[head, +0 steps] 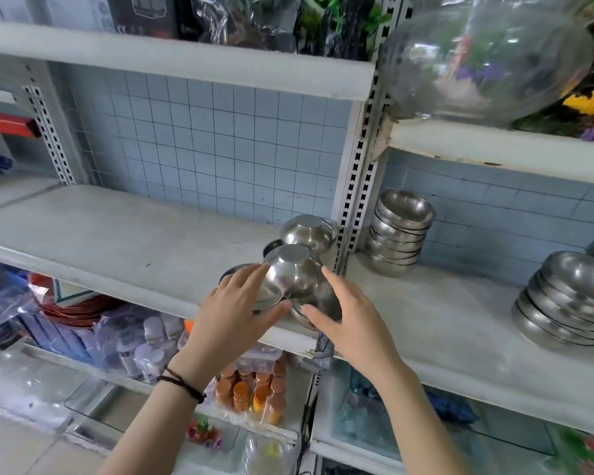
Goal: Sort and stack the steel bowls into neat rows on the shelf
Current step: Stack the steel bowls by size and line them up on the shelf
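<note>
Left hand [234, 303] and right hand [350, 317] flank the upside-down steel bowl [290, 272] on the shelf [117, 234], fingers spread, nothing gripped. Looks like pickup stage; next needs closing in evenly.

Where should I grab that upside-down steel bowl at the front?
Probably the flared wall near its rim, left hand and right hand from opposite sides. The upside-down bowl sits base up on other bowls; its smooth dome offers no top hold.
</note>
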